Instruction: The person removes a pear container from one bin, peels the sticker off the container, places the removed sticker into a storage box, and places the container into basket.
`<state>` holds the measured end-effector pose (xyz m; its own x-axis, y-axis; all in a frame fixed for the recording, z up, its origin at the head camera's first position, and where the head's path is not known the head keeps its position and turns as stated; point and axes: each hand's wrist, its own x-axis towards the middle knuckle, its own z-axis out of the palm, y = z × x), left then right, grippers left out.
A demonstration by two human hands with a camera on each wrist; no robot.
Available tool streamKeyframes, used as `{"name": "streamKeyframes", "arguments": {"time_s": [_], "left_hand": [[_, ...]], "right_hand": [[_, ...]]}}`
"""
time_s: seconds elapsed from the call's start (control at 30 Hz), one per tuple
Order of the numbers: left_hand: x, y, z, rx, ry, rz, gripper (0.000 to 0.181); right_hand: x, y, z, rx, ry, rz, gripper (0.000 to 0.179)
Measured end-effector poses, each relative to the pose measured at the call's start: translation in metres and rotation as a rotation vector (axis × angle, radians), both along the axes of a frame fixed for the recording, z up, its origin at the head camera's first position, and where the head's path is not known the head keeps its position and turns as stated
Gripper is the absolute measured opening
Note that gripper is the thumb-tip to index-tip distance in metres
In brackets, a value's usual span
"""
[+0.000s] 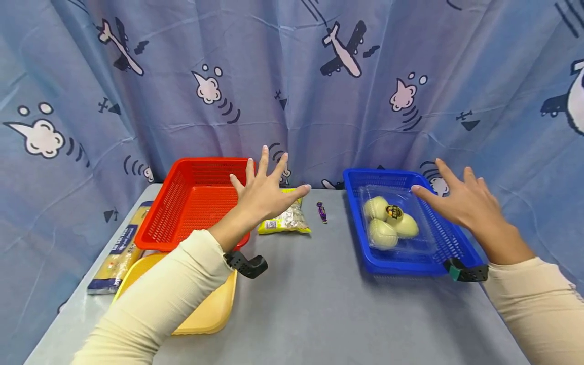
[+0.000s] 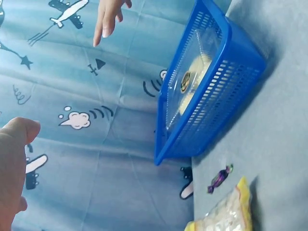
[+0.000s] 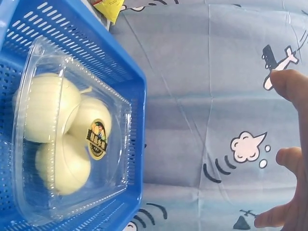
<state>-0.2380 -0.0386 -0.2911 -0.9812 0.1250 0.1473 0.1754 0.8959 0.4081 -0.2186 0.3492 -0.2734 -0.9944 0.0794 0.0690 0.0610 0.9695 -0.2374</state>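
Observation:
My left hand (image 1: 265,194) hovers with fingers spread, nothing in it, between the red basket (image 1: 150,223) and a yellow-edged clear bag (image 1: 285,222) on the table. Over the right side of the blue basket (image 1: 401,267) hangs my right hand (image 1: 470,203), fingers apart and holding nothing. Inside that basket lies a clear plastic box (image 3: 113,178) with three pale round fruits (image 3: 62,163) and a dark label on its lid. A small purple wrapped candy (image 1: 322,212) lies between the bag and the blue basket. The left forearm hides part of the yellow tray (image 1: 214,314).
A long blue-and-yellow package (image 1: 120,253) lies along the table's left edge, partly behind the red basket and yellow tray. A blue curtain (image 1: 255,76) printed with planes hangs close behind the grey table (image 1: 310,309) and along its sides.

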Motion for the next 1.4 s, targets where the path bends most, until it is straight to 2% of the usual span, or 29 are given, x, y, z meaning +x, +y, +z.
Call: {"name": "streamKeyframes", "arguments": {"time_s": [0.47,0.9,1.17,1.4], "left_hand": [[0.002,0.031,-0.026,-0.02,-0.014,-0.054,0.091],[0.004,0.065,-0.045,0.017,-0.042,-0.136,0.09],[0.009,0.085,-0.056,0.048,-0.071,-0.193,0.09],[0.013,0.099,-0.067,0.041,-0.079,-0.207,0.09]], "right_hand": [[-0.004,0.017,-0.015,-0.047,-0.011,-0.022,0.098],[-0.008,0.029,-0.03,-0.087,-0.028,-0.033,0.098],[-0.01,0.035,-0.039,-0.113,-0.037,-0.03,0.098],[-0.011,0.038,-0.047,-0.128,-0.057,-0.038,0.098]]}}
